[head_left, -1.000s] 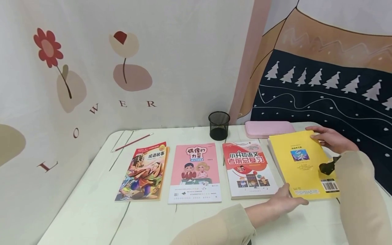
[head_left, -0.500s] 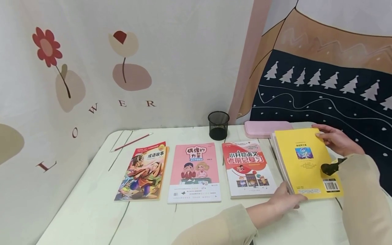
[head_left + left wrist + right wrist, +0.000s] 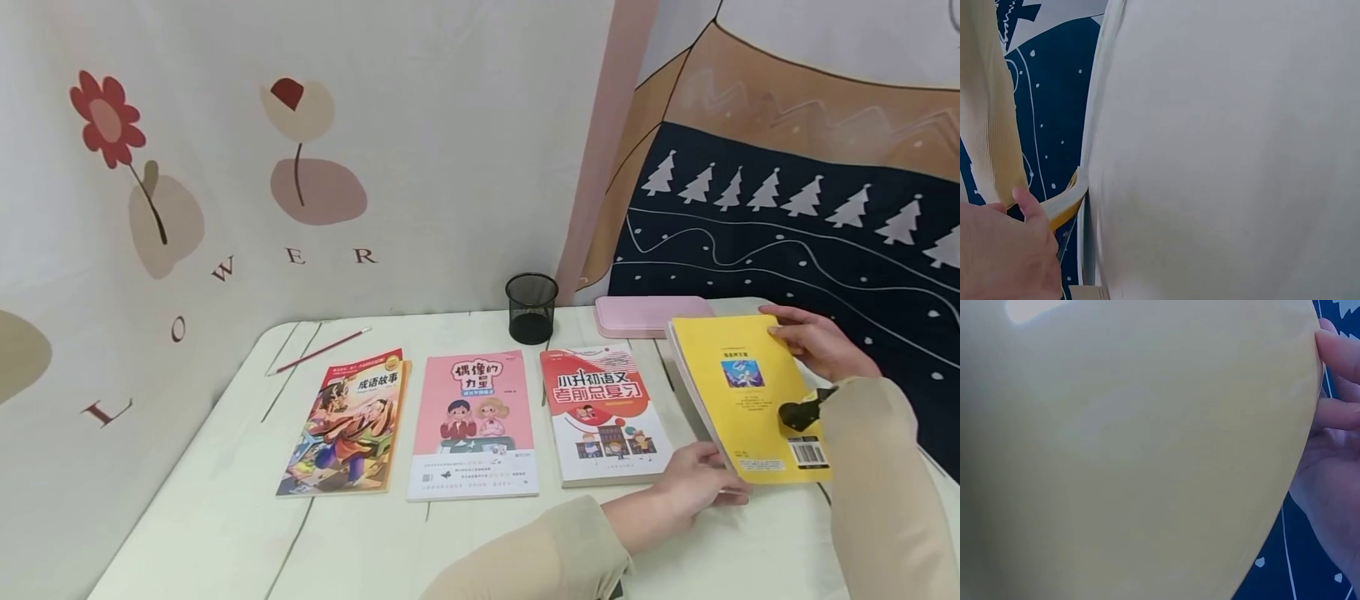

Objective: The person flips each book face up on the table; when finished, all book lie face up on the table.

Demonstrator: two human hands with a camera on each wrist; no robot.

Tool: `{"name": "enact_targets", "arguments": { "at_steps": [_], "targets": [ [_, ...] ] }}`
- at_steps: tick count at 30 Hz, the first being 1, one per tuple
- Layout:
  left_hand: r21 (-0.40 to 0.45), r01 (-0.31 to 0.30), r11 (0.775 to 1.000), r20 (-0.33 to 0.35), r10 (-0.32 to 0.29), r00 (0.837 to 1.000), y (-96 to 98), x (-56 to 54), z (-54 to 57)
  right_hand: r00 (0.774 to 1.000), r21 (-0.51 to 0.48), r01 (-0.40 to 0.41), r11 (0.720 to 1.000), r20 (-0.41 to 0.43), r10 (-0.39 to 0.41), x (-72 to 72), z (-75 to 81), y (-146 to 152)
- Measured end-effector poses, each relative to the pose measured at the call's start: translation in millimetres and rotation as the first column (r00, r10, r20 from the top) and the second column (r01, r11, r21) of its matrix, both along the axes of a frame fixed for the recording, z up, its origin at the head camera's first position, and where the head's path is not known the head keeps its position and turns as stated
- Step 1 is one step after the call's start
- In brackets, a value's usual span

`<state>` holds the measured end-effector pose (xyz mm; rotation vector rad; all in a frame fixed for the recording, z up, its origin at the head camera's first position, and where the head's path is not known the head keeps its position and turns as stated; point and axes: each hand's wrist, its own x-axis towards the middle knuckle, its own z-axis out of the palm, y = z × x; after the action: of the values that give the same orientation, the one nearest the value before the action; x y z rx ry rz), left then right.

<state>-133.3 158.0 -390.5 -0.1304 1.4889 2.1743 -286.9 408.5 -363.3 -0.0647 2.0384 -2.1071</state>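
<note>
A yellow paperback book [image 3: 750, 400], its barcode side up, is held tilted at the right end of the table in the head view. My left hand [image 3: 693, 487] pinches its lower left corner. My right hand [image 3: 821, 342] grips the upper right edge, with the forearm sleeve over the book's right side. In the left wrist view, curved white pages and a yellow edge [image 3: 1065, 209] show beyond the left hand [image 3: 1007, 250]. The yellow cover [image 3: 1147, 456] fills most of the right wrist view, fingers [image 3: 1339, 355] at its bowed edge.
Left of the yellow book lie a red-and-white book [image 3: 603, 417], a pink book [image 3: 474, 425] and a colourful storybook [image 3: 345, 421]. Behind them are a red pencil [image 3: 322, 350], a black mesh pen cup [image 3: 532, 308] and a pink case [image 3: 652, 316]. Printed curtains back the table.
The yellow book has shifted slightly, and more of its left page edge shows. My left thumb, earlier stretched out along the bottom edge, is now drawn in at the corner. The other books stay put.
</note>
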Motion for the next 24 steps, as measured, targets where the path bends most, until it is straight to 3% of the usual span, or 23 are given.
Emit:
{"name": "enact_targets", "arguments": {
  "at_steps": [4,7,17,20,24],
  "targets": [
    [-0.022,0.041,0.999,-0.008,-0.041,0.999,-0.3,0.0,-1.6,0.999,0.014,0.025,1.000,0.023,-0.025,0.1,0.5,-1],
    [-0.037,0.038,0.999,-0.029,-0.039,0.999,-0.1,-0.6,-2.6,0.999,0.050,0.041,0.998,0.033,-0.043,0.4,1.5,-2],
    [-0.030,-0.085,0.996,-0.091,0.082,0.993,-1.1,-5.0,-1.9,0.998,0.189,0.021,0.982,0.050,-0.031,0.1,4.6,-4],
    [-0.035,-0.085,0.996,-0.104,0.081,0.991,-3.7,-5.8,-1.7,1.000,0.283,0.004,0.959,0.028,-0.012,0.3,6.6,-4],
    [-0.011,-0.097,0.995,-0.131,0.094,0.987,-9.0,-8.2,-1.3,1.000,0.440,-0.015,0.898,0.012,0.011,1.1,10.8,-4]
  ]
}}
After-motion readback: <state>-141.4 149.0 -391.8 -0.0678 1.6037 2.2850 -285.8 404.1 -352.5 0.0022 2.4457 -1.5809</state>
